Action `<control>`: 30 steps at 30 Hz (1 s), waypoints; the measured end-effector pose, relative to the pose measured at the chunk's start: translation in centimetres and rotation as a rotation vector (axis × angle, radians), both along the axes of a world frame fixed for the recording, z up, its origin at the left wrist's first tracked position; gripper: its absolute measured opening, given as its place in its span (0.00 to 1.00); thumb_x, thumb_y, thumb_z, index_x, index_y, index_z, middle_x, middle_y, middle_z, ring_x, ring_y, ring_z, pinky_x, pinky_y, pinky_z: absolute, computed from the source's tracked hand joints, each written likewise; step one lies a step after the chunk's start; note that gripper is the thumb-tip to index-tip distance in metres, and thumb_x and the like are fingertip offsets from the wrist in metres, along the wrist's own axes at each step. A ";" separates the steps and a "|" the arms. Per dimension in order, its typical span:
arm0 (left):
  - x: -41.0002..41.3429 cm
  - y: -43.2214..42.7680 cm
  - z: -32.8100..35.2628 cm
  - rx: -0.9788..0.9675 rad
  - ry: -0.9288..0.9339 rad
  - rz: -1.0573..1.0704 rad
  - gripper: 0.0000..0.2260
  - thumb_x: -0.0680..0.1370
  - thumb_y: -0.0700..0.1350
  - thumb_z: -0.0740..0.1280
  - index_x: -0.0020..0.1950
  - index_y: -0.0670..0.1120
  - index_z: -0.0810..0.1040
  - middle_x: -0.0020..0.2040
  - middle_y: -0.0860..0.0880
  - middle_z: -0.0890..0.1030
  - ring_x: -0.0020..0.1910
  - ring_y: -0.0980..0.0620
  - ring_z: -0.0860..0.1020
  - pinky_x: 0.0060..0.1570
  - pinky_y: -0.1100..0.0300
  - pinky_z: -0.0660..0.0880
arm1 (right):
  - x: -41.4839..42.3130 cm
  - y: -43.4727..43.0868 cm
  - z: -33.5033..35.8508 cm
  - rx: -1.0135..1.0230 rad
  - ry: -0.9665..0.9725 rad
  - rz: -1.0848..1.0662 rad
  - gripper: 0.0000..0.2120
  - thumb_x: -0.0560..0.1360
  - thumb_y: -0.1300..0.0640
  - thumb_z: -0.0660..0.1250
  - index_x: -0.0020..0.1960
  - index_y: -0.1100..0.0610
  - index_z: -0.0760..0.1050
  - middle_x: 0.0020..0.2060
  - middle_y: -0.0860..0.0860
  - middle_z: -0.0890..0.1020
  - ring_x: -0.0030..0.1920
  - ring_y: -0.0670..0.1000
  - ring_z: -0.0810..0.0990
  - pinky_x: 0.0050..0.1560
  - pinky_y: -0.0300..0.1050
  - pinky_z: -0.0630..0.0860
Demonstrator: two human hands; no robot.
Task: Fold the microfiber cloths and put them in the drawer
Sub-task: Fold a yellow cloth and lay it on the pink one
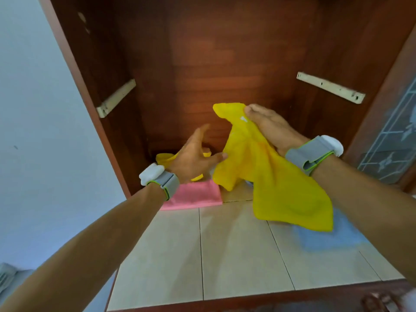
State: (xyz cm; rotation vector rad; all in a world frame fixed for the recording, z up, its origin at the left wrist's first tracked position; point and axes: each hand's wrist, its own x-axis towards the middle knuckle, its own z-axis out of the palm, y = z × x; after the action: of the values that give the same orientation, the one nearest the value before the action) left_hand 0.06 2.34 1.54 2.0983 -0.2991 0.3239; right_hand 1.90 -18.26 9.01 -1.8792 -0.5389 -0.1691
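Observation:
A large yellow microfiber cloth [270,176] hangs crumpled in the air above the tiled shelf. My right hand [270,127] grips its upper edge. My left hand [193,156] is spread open just left of it, the thumb tip touching the cloth's left side. A second yellow cloth [164,159] lies bunched behind my left hand, mostly hidden. A folded pink cloth [195,197] rests flat below my left wrist. A light blue cloth [326,239] lies spread on the tiles under the hanging yellow one.
The tiled surface [225,255] sits inside a wooden cabinet [202,64] with white shelf brackets [117,97] on both side walls. A glass-panelled door [396,131] stands at the right. A pale wall is at the left.

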 end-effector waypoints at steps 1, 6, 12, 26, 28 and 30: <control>-0.2 -0.6 0.3 0.002 -0.084 -0.053 0.36 0.68 0.60 0.75 0.72 0.55 0.64 0.66 0.49 0.74 0.58 0.50 0.79 0.57 0.48 0.78 | -0.2 0.5 -0.1 -0.029 0.044 0.022 0.14 0.82 0.55 0.58 0.58 0.61 0.78 0.51 0.51 0.78 0.50 0.46 0.78 0.54 0.43 0.71; -1.3 -1.6 2.8 -0.023 -0.372 -0.117 0.32 0.72 0.48 0.74 0.73 0.49 0.66 0.67 0.47 0.75 0.65 0.45 0.75 0.63 0.45 0.73 | -0.8 2.0 -0.3 0.039 0.159 0.071 0.10 0.82 0.57 0.60 0.57 0.57 0.77 0.43 0.48 0.84 0.37 0.35 0.77 0.45 0.30 0.74; -3.8 -1.1 6.2 0.273 -0.625 0.026 0.30 0.72 0.58 0.72 0.72 0.53 0.71 0.71 0.47 0.66 0.70 0.50 0.68 0.66 0.58 0.70 | -1.0 2.0 0.1 -0.117 0.162 0.141 0.17 0.80 0.65 0.60 0.35 0.53 0.77 0.24 0.42 0.79 0.26 0.36 0.74 0.33 0.34 0.71; -1.9 2.9 10.0 0.080 -0.488 0.275 0.12 0.83 0.53 0.57 0.46 0.46 0.67 0.32 0.55 0.63 0.29 0.60 0.65 0.34 0.56 0.61 | -3.1 0.1 -2.1 -0.753 -0.400 -0.212 0.14 0.74 0.43 0.63 0.38 0.53 0.67 0.34 0.48 0.72 0.42 0.59 0.76 0.41 0.54 0.75; -2.0 3.2 10.3 0.041 -0.477 0.264 0.10 0.83 0.52 0.57 0.48 0.47 0.67 0.33 0.55 0.63 0.30 0.59 0.65 0.36 0.56 0.63 | -2.9 -0.2 -1.8 -0.601 -0.385 -0.268 0.11 0.73 0.49 0.63 0.37 0.54 0.65 0.31 0.50 0.72 0.39 0.60 0.75 0.38 0.55 0.75; -1.9 3.8 10.6 0.004 -0.462 0.277 0.09 0.84 0.51 0.56 0.50 0.47 0.66 0.34 0.55 0.64 0.30 0.58 0.64 0.36 0.57 0.64 | -2.7 -1.1 -1.4 -0.677 -0.423 -0.405 0.06 0.72 0.51 0.63 0.43 0.52 0.69 0.38 0.52 0.75 0.43 0.62 0.76 0.39 0.51 0.73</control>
State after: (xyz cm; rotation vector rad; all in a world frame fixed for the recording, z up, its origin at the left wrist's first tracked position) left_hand -1.82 6.15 12.16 2.0509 -0.2762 0.9788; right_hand -0.80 -19.37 7.60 -2.6271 -0.5290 -0.7383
